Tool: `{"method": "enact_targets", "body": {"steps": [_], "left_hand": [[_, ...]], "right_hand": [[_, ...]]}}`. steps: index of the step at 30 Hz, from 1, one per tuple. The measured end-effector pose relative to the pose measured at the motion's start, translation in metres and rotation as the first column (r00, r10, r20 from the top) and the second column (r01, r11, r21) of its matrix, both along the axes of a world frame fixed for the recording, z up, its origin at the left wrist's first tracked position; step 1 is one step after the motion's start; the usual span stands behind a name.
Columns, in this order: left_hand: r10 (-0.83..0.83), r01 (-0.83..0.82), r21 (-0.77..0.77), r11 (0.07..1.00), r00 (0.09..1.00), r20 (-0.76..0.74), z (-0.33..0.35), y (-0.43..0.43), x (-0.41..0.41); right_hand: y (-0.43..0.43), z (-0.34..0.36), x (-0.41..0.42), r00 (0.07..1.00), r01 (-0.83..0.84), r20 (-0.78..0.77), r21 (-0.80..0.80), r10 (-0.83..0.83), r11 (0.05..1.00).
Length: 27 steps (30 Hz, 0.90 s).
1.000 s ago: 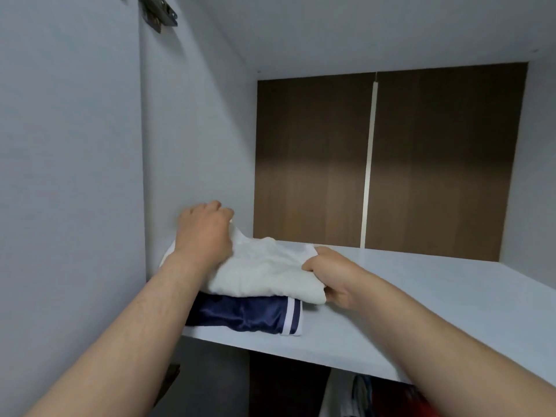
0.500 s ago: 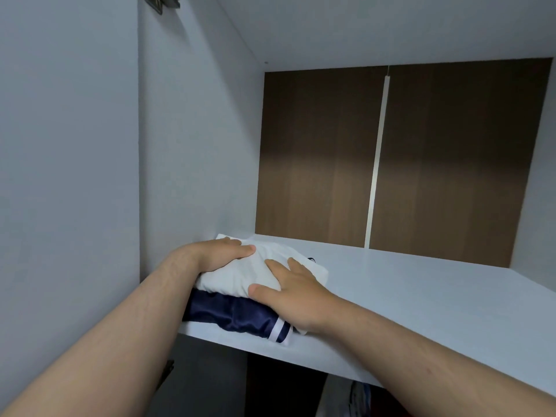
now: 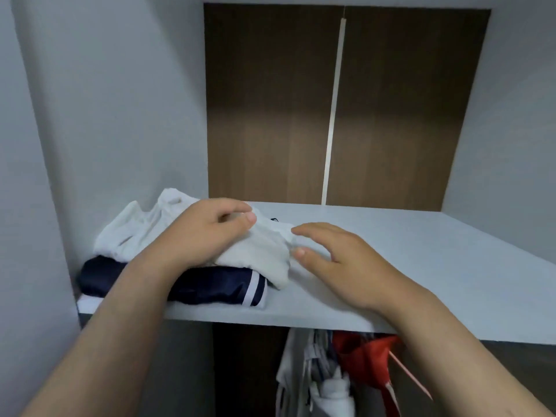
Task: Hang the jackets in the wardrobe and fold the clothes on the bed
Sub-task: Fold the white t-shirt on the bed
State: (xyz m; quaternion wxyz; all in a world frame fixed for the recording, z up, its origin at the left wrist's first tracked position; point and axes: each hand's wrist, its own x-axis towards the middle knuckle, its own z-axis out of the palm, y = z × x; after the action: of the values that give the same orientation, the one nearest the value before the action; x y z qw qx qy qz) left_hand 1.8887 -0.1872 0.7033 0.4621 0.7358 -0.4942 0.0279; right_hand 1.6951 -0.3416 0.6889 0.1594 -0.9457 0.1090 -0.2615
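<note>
A folded white garment (image 3: 261,254) lies on top of a folded navy garment with white stripes (image 3: 210,285), stacked at the left end of the white wardrobe shelf (image 3: 436,266). My left hand (image 3: 204,233) lies over the white garment with its fingers loosely curled and nothing held between them. Just right of the pile, my right hand (image 3: 337,260) hovers with spread fingers, its fingertips at the white garment's right edge.
The wardrobe's white side wall (image 3: 120,115) stands close on the left of the pile, with brown back panels (image 3: 270,115) behind. Below the shelf hang a red garment (image 3: 364,356) and white clothes (image 3: 316,383).
Both hands have eased off the pile: the right hand lifted from the white garment and moved right, and the left hand's fingers came up. The view has tilted down, showing the hanging clothes.
</note>
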Motion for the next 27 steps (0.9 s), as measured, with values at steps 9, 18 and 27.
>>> {"method": "enact_targets", "body": {"steps": [9, 18, 27], "left_hand": [[-0.061, 0.028, 0.104, 0.994, 0.943, 0.328, -0.021, -0.029, -0.076], [-0.345, 0.266, 0.231, 0.936, 0.827, 0.445, -0.044, -0.063, -0.168], [-0.496, 0.394, 0.303, 0.868, 0.717, 0.489, -0.06, -0.048, -0.289]], "right_hand": [[0.008, -0.02, -0.113, 0.904, 0.427, 0.073, -0.21, -0.421, 0.88], [0.046, -0.034, -0.23, 0.665, 0.706, -0.024, -0.308, -0.747, 0.638], [0.111, -0.048, -0.37, 0.467, 0.843, 0.003, -0.303, -0.884, 0.444]]}}
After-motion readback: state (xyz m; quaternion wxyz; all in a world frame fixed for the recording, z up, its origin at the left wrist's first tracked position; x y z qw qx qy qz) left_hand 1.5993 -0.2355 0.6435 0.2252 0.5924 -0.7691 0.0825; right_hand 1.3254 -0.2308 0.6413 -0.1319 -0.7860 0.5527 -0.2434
